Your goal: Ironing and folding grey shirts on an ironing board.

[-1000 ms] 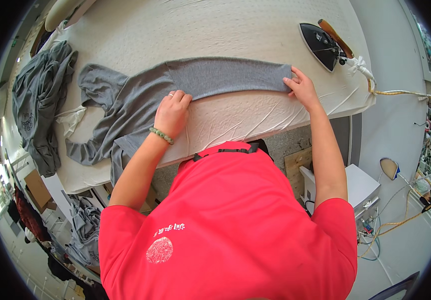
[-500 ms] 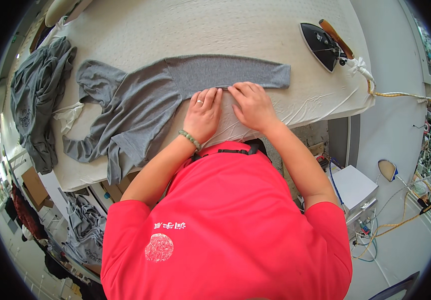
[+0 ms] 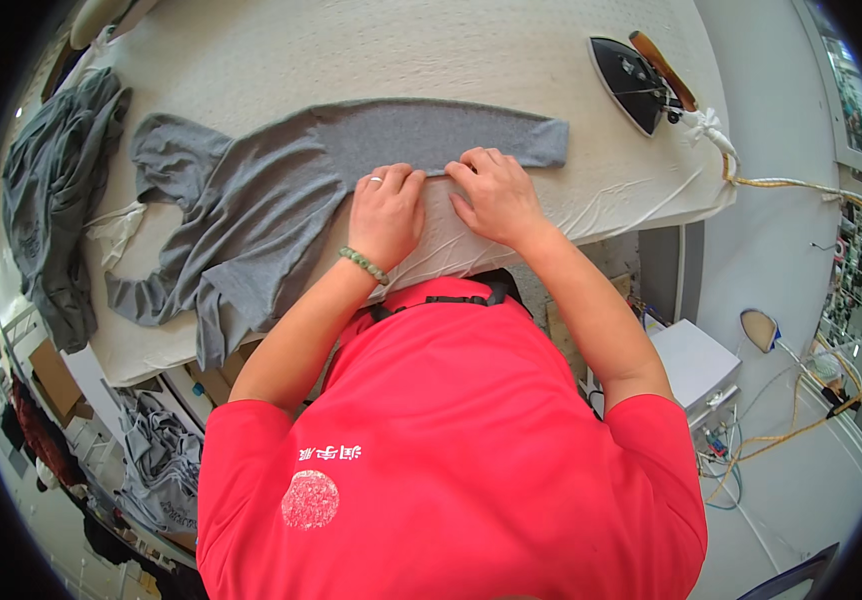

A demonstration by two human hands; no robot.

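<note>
A grey long-sleeved top lies on the padded white table, one sleeve stretched flat to the right and its body rumpled at the left. Along the sleeve's near edge, my left hand has its fingers bent over the cloth, pinching it close to the shoulder seam. A short gap to the right, my right hand grips the same edge between thumb side and fingertips. What lies under the fingertips is hidden.
An iron with a wooden handle rests at the table's far right, its hose trailing off rightward. A darker grey garment is heaped at the left edge. Below right stands a white box; more grey clothes hang lower left.
The view has shifted slightly, so table and top appear a little farther left and up. My hands have moved slightly apart along the sleeve edge.
</note>
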